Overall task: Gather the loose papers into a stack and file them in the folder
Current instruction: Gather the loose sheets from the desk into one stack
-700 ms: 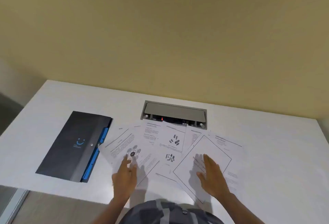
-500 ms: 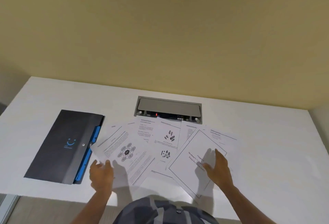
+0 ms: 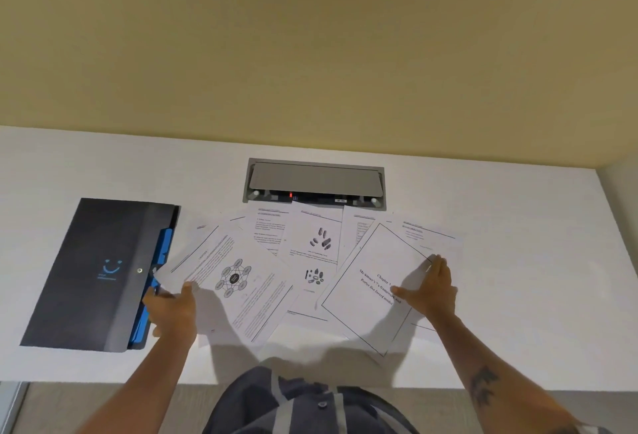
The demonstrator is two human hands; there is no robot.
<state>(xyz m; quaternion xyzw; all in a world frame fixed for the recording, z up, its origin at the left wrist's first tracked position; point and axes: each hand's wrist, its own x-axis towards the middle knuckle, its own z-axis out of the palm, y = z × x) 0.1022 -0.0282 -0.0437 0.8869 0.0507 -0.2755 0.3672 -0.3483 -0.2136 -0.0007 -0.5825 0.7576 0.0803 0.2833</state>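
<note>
White printed sheets, thin and matte, lie fanned across the middle of a white table (image 3: 518, 192), overlapping one another like spread cards, their far ends reaching a grey rectangular cable hatch (image 3: 316, 181) set into the tabletop at centre frame. The diagram sheet (image 3: 238, 281) at the fan's left has its long axis running from upper left to lower right, its near-left corner lapping over the folder's edge; the bordered title page (image 3: 373, 281) at the right leans the other way, long axis from upper right to lower left, its text turned sideways to the camera. Between them a sheet with small dark pictures (image 3: 312, 254) lies nearly straight up the frame. The folder (image 3: 93, 271), at left of frame, is a dark grey flat rectangle with a smooth, plastic-looking cover, a lighter grey band, a small metal snap and blue tabs along its right edge; its long axis tilts from lower left to upper right. The left hand (image 3: 172, 309) pinches the diagram sheet's near-left corner, thumb on top. The right hand (image 3: 429, 292) lies flat and spread, palm down, on the title page, gripping nothing.
</note>
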